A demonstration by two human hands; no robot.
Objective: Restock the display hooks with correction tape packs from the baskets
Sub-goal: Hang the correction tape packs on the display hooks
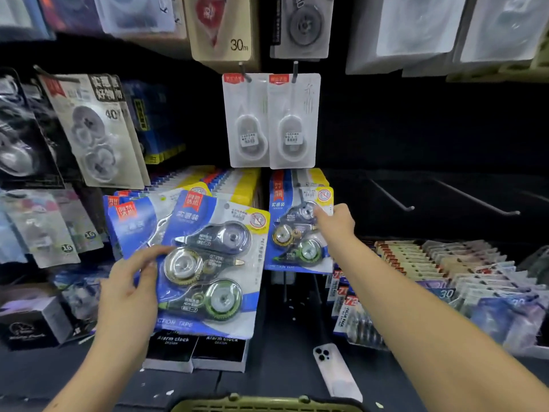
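My left hand [130, 289] grips a fanned stack of blue correction tape packs [208, 272] by their left edge, each pack showing three tape dispensers. My right hand [334, 223] reaches forward and pinches the right side of another blue correction tape pack [292, 233] that hangs at the front of a full display hook. Behind it, more of the same packs fill the hook. The rim of an olive basket [264, 404] shows at the bottom edge.
Two white single-tape packs [271, 120] hang above. Bare metal hooks [392, 197] stick out at the right. Rows of packs [439, 269] lie at the lower right. A white phone [335, 371] and alarm clock boxes [196, 352] sit on the shelf below.
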